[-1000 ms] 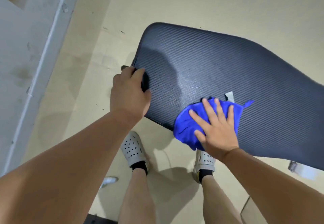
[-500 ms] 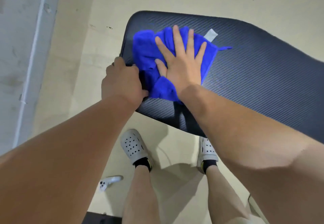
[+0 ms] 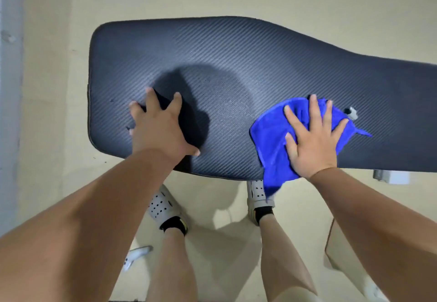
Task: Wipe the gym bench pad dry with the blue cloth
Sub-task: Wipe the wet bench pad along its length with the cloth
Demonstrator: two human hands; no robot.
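The blue cloth [image 3: 272,136] is pressed flat under the spread right hand [image 3: 309,143] at the pad's [image 3: 236,65] near edge. The pad's long axis runs 9 to 3 o'clock; unwiped length extends toward 3. The left hand [image 3: 158,129] is braced flat, fingers spread, holding nothing.

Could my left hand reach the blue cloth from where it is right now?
Probably yes. The left hand rests flat on the bench pad, and only bare pad lies between it and the blue cloth. The right hand presses on the cloth, though its near edge is uncovered.
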